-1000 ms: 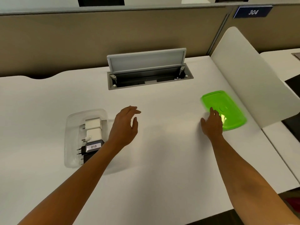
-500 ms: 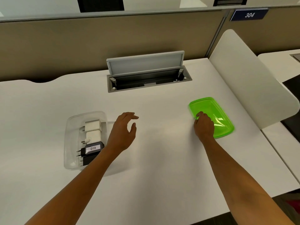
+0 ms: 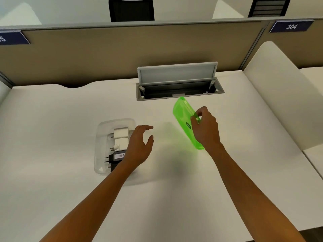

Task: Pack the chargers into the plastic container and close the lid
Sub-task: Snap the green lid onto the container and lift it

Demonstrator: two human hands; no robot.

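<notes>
A clear plastic container (image 3: 103,135) sits on the white desk, left of centre. Inside it lie two white chargers (image 3: 120,137) and two black chargers (image 3: 113,158), one with a label reading 018. My left hand (image 3: 139,145) hovers open at the container's right edge, fingers curled, holding nothing. My right hand (image 3: 205,128) grips the green translucent lid (image 3: 182,116) by its long edge. The lid is lifted off the desk and tilted steeply, to the right of the container.
An open cable box (image 3: 178,84) with a raised grey flap is set into the desk behind the lid. A beige partition (image 3: 122,53) runs along the back. A white divider panel (image 3: 279,95) stands at the right desk edge.
My right hand has taken hold of the green lid, lifted it from the desk and carried it left toward the container, tilting it. My left hand stayed beside the container.
</notes>
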